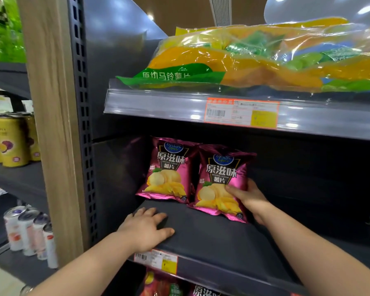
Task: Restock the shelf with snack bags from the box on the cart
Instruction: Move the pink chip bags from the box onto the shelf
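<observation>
Two magenta potato chip bags stand side by side on the dark middle shelf [222, 238]. The left chip bag [169, 169] stands free at the back. My right hand [249, 198] grips the right chip bag [221, 178] at its lower right edge, thumb on the front, fingers behind. My left hand [146, 228] rests flat on the shelf near its front left edge, fingers spread, holding nothing. The box and the cart are out of view.
A big clear pack of yellow and green chip bags [254, 60] lies on the upper shelf. More magenta bags [203, 290] show on the shelf below. Yellow cans [9, 139] and white cans [30, 233] fill the unit to the left, past a wooden post [51, 124].
</observation>
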A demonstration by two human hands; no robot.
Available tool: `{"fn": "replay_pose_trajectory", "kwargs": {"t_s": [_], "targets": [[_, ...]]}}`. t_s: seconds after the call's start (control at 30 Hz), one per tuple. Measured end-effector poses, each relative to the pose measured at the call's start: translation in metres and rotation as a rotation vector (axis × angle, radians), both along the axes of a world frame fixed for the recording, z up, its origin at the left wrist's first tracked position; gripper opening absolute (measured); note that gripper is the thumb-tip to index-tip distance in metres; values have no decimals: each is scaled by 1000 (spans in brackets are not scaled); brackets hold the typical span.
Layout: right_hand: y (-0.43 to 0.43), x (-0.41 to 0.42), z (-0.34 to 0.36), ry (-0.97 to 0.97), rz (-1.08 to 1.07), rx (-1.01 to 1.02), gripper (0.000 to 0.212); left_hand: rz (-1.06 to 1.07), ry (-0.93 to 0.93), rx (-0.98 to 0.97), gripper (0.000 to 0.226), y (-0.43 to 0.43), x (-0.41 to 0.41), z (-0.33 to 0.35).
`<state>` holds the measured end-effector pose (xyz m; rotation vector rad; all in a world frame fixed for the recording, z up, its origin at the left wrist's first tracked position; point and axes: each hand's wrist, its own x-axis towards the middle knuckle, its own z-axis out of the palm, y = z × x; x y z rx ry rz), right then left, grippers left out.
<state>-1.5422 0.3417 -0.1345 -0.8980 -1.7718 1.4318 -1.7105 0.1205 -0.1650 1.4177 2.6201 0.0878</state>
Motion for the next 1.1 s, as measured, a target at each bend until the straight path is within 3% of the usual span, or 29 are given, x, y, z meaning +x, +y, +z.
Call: {"fn": "replay_pose_trajectory", "kwargs": {"t_s": [0.3, 0.63, 0.77, 0.87, 1.0, 1.1], "targets": [[11, -5, 3, -38, -5, 26, 69, -6, 19, 11, 65, 1, 1, -1], [-1, 11, 21, -112, 5, 132, 92, 8, 28, 75, 60, 1, 1, -2], [-7, 13, 31, -305, -117, 406, 102, 38, 75, 117, 62, -1, 3, 0], [-16, 12, 40, -480, -133, 741, 95, 65, 152, 177, 68, -5, 8, 5], [-48, 5, 45, -547, 86, 1082, 76, 130, 251, 242, 103, -22, 21, 12], [-81, -9, 42, -584, 274, 1232, 68, 192, 339, 226, 100, -47, 32, 12]]}}
